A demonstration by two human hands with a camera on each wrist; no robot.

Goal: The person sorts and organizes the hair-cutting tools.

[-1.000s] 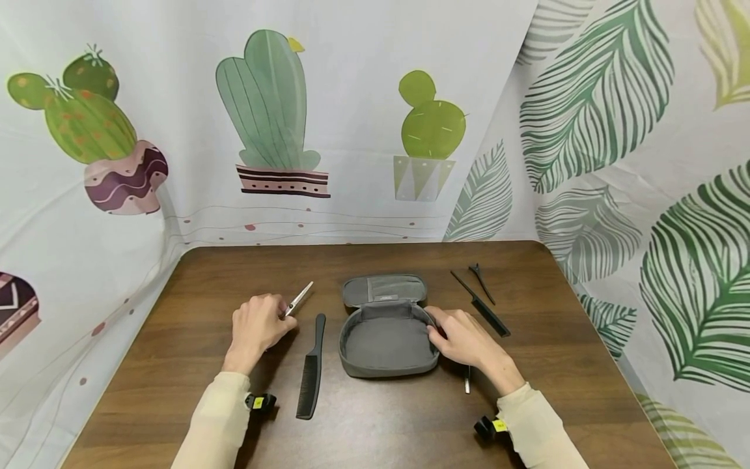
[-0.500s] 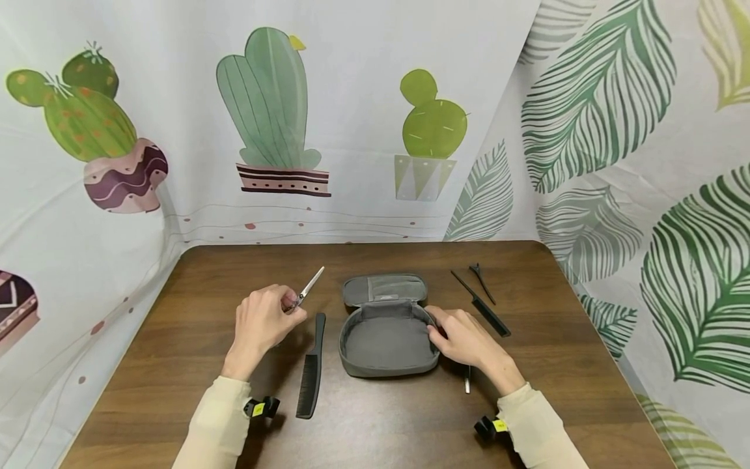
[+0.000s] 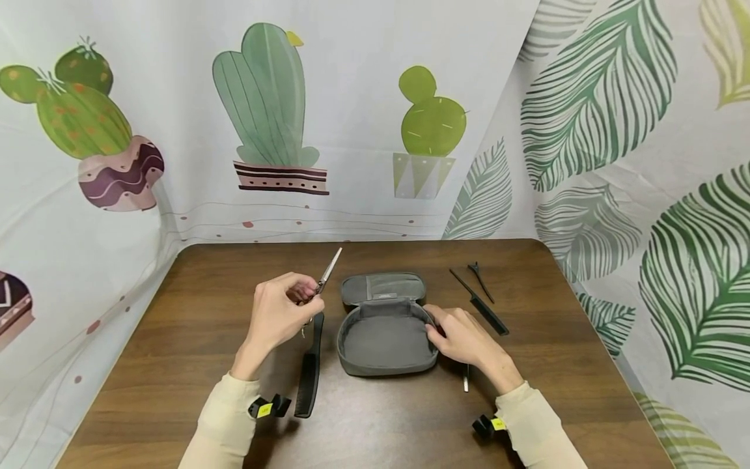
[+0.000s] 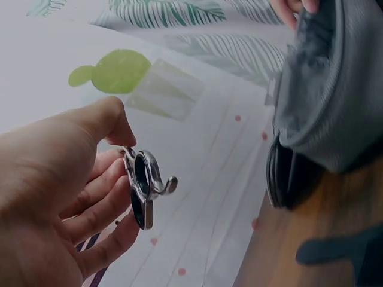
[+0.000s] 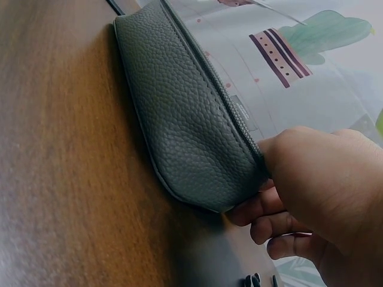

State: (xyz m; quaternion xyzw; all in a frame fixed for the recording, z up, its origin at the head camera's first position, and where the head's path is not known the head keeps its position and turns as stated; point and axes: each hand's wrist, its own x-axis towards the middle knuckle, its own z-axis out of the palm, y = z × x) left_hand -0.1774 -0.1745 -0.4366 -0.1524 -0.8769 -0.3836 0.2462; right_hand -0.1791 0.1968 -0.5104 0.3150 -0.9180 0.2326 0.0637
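Note:
My left hand [image 3: 284,307] pinches a pair of silver scissors [image 3: 329,268] above the table, blades pointing up and away to the right. In the left wrist view the scissors' finger rings [image 4: 142,182] hang out past the fingertips. A grey zip pouch [image 3: 387,374] lies unzipped in the middle, its lid folded back and its inside bare. My right hand [image 3: 465,335] grips the pouch's right wall, thumb inside the rim and fingers outside, as the right wrist view also shows. Below the left hand lies a black handled comb [image 3: 308,384], its handle tip partly overlapped.
Right of the pouch, a black rat-tail comb [image 3: 489,316] and a black hair clip [image 3: 482,283] lie on the wooden table [image 3: 193,312]. A thin silver-tipped item [image 3: 466,381] shows partly from under the right hand. A printed curtain hangs behind the table's back edge.
My left hand has lifted the scissors off the table and carried them right and away, toward the pouch. The right hand keeps its grip on the pouch wall.

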